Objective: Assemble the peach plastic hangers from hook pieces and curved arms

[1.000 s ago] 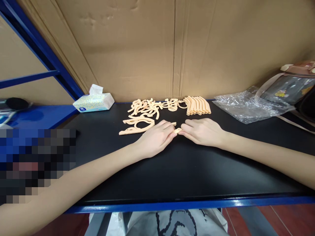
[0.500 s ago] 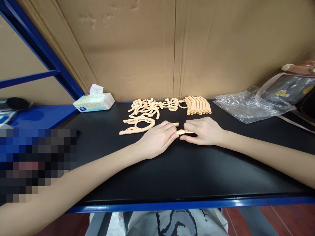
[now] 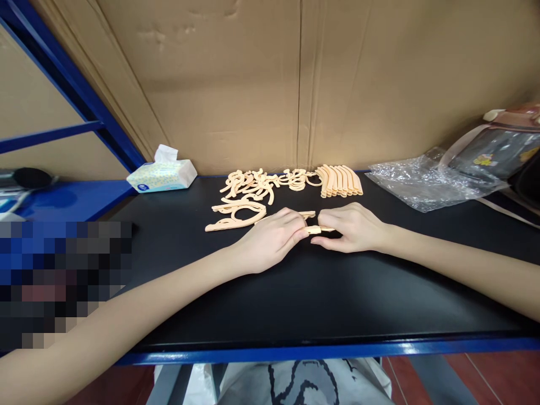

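You have the peach plastic piece [image 3: 313, 230] between your two hands, just above or on the black tabletop [image 3: 312, 298]; which, you cannot tell from here. Its long axis runs left to right, nearly level with the table's front edge, one end pointing into your left hand [image 3: 272, 241], the other towards your right hand [image 3: 352, 226]. Your left thumb and curled fingers pinch its near end. Your right thumb stands apart below your bent fingers, the piece's tip entering that gap; whether those fingers grip it, I cannot tell. Just beyond your left knuckles, a peach bar end [image 3: 310, 214] points right, roughly parallel; any join is hidden. As for containers, the tissue box [image 3: 162, 176] at back left has a white tissue [image 3: 166, 153] poking from its top, and the see-through container [image 3: 502, 149] at far right has unclear contents.
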`<act>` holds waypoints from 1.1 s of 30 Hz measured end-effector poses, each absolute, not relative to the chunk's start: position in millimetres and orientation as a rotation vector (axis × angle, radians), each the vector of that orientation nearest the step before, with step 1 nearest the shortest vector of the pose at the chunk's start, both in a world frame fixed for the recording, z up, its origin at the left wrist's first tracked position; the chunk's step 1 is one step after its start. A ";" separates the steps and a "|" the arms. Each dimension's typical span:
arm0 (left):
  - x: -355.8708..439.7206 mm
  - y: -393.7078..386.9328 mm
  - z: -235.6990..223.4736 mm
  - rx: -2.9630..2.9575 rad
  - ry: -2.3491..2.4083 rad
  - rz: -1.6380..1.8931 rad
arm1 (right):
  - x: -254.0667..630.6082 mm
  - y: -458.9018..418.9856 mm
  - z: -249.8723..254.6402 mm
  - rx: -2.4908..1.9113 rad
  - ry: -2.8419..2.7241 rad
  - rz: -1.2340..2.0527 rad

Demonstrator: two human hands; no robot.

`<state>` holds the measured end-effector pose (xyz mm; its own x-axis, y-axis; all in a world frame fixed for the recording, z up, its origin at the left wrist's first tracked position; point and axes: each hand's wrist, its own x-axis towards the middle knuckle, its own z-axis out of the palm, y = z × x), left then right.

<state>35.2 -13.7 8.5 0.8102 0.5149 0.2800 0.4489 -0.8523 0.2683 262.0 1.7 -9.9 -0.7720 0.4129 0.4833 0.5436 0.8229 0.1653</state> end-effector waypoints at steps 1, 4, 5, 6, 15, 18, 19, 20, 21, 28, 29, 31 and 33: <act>35.1 -13.6 8.2 2.806 0.755 0.510 | 262.2 1.6 -9.6 -0.703 -2.586 -0.410; 34.7 -13.0 7.1 2.813 0.775 0.492 | 262.6 1.5 -8.3 -0.702 -2.643 -0.411; 34.7 -12.8 6.8 2.820 0.785 0.487 | 262.6 1.4 -7.8 -0.715 -2.661 -0.417; 34.7 -12.6 6.6 2.828 0.793 0.479 | 262.5 1.4 -7.3 -0.731 -2.676 -0.426; 38.1 -14.7 3.2 2.813 0.946 0.499 | 258.0 -0.8 -5.6 -0.785 -2.604 -0.587; 39.0 -14.2 0.5 2.796 0.971 0.520 | 256.3 -1.0 -5.8 -0.791 -2.572 -0.647; 39.0 -13.8 -0.4 2.790 0.977 0.529 | 256.0 -1.0 -6.1 -0.798 -2.565 -0.666; 39.0 -13.3 -1.3 2.782 0.982 0.540 | 255.7 -0.8 -6.4 -0.806 -2.559 -0.683; 38.8 -12.9 -2.0 2.772 0.984 0.551 | 255.6 -0.6 -6.9 -0.811 -2.551 -0.698; 37.5 -11.4 -2.1 2.726 0.988 0.561 | 256.2 2.0 -10.5 -0.751 -2.474 -0.733; 37.5 -11.6 -1.7 2.726 0.983 0.561 | 256.5 2.4 -10.6 -0.741 -2.474 -0.722; 37.5 -12.1 -1.0 2.731 0.960 0.564 | 257.3 3.0 -10.3 -0.722 -2.488 -0.688; 37.6 -12.9 -0.2 2.737 0.942 0.556 | 258.1 3.3 -10.0 -0.694 -2.506 -0.652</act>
<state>37.6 -12.9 -0.2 0.7270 0.6245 0.2854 0.5516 -0.7787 0.2989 258.1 3.3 -10.0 -0.7686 0.3504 0.5352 0.5669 0.7607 0.3161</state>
